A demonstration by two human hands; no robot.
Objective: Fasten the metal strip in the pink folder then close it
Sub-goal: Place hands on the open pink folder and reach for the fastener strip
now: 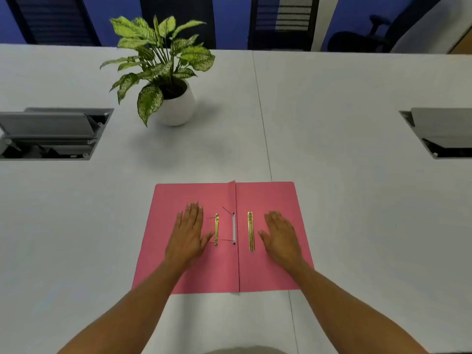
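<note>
The pink folder (pixel 270 198) lies open and flat on the white table, its fold running down the middle. A gold metal strip (pixel 251 231) lies loose on the right flap. A second gold strip with holes (pixel 216 229) lies on the left flap, close to a white strip (pixel 233 228) at the fold with thin prongs sticking out. My left hand (pixel 189 233) rests palm down on the left flap, just left of the holed strip. My right hand (pixel 281 235) rests palm down on the right flap, just right of the loose strip. Neither hand holds anything.
A potted plant in a white pot (pixel 176 103) stands behind the folder, to the left. Open grey cable boxes are sunk into the table at far left (pixel 51 134) and far right (pixel 444 134). Office chairs (pixel 357 39) stand beyond the table's far edge.
</note>
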